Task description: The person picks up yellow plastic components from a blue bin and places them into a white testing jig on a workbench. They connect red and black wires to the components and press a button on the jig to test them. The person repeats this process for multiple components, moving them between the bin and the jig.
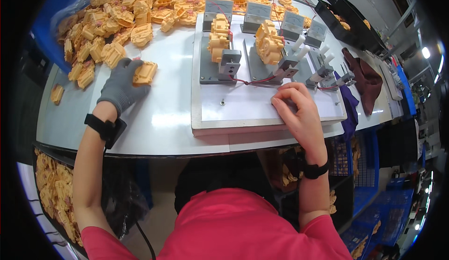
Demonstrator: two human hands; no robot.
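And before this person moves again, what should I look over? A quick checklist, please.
1. Left hand holding an orange part: ok, the gloved fingers are around it.
2. Right hand empty: cannot tell; its fingers are curled, with nothing showing in them.
3. Two leftmost fixtures free: not ok, each bears a mounted orange part.
4. Fixtures further right free of orange parts: ok.
5. Meters readable: cannot tell; the needles are too small here.
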